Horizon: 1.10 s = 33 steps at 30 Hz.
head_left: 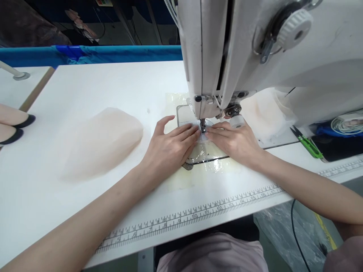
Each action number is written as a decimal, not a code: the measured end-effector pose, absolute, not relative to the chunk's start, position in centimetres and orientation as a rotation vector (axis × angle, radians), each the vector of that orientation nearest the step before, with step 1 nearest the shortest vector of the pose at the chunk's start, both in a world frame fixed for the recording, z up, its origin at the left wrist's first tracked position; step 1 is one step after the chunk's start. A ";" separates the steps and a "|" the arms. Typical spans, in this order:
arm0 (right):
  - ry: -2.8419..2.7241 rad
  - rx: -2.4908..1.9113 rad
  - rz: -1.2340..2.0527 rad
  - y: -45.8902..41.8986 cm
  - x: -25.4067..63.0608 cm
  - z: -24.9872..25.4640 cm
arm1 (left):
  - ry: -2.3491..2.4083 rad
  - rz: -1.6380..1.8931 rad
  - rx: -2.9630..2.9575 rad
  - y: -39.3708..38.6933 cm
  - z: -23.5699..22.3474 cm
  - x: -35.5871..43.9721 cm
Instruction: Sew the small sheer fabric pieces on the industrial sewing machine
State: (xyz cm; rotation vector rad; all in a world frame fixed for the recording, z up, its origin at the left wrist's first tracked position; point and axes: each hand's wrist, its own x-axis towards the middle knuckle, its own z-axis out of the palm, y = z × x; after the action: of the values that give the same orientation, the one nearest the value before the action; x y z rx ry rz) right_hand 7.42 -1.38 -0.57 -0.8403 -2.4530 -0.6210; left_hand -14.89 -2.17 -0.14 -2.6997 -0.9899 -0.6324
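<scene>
My left hand (pixel 173 148) lies flat on the sewing machine bed, fingers stretched toward the needle and thumb spread away. From the other side, my right hand (pixel 236 141) rests with its fingers extended flat, their tips close to the presser foot (pixel 203 126). Under the foot and both sets of fingertips is a small, thin, pale piece of material (pixel 202 137), mostly covered by my fingers. Clear film covers the machine bed around it. The sewing machine head (pixel 210 49) stands over my hands.
A sheer beige fabric piece (pixel 104 141) lies on the left; similar pale fabric (pixel 263 113) lies behind my right hand. Beige pieces with black ends (pixel 14 124) sit at the left edge. Green thread snips (pixel 310 146) lie beside a dark flat object (pixel 340 146). A ruler strip (pixel 198 213) edges the table.
</scene>
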 end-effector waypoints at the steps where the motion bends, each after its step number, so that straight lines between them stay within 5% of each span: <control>1: -2.466 -0.852 -0.606 -1.4 7.4 -0.6 | -0.991 -0.630 -2.698 -2.2 -0.1 -14.9; 24: -2.411 -0.738 -0.338 -3.2 6.8 0.0 | -0.893 -0.676 -2.677 -2.9 0.8 -14.9; 33: -2.519 -1.007 -0.256 -3.4 6.9 -0.1 | -0.958 -0.600 -2.746 -3.0 0.1 -14.5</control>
State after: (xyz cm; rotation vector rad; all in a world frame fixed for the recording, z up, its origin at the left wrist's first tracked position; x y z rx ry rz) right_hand 6.87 -3.36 -0.13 -1.0068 -2.5191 -0.2561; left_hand -14.49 -3.00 0.08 -2.7457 -0.9584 -0.5998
